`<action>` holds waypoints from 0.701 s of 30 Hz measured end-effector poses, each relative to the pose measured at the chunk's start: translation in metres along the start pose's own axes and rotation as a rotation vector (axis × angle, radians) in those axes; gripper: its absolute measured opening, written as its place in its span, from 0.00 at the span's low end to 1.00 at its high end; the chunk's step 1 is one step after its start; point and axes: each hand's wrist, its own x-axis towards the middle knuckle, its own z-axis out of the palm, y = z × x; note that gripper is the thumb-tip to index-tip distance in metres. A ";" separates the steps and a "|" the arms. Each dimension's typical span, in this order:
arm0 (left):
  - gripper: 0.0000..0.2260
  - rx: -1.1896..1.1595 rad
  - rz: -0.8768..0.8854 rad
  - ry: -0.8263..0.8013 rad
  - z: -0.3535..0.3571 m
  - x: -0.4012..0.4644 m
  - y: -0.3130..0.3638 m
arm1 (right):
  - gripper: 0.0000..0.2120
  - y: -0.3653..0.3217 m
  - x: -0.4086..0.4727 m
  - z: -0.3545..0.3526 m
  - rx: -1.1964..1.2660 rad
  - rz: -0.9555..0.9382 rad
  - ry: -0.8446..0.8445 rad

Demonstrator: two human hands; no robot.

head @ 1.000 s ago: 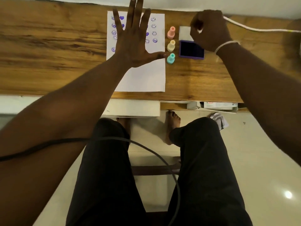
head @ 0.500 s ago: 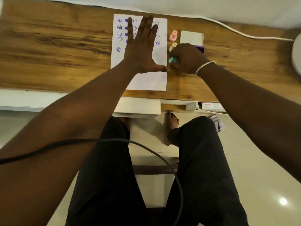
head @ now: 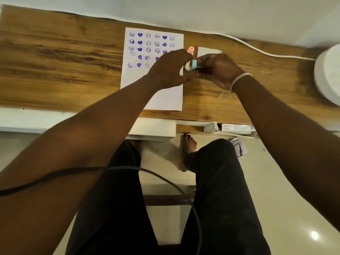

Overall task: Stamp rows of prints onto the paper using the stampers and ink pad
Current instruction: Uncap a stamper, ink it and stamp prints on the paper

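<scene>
Wooden desk (head: 58, 52) against white wall (head: 184, 8), tiled floor (head: 285, 190).

Our hands hide the ink pad, and our left hand (head: 168, 70) covers some prints on the paper (head: 154, 52) (lower right rows). The white round object (head: 328, 74) is cut off at the right edge.

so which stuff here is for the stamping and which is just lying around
For the job: paper, teal stamper held by both hands (left, right), pink stamper, ink pad lid.
Lying about: white cable, white round thing, black cable.
</scene>
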 end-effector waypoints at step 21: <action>0.15 -0.194 -0.017 0.061 0.001 0.017 0.044 | 0.18 0.023 -0.011 -0.049 0.284 0.037 -0.140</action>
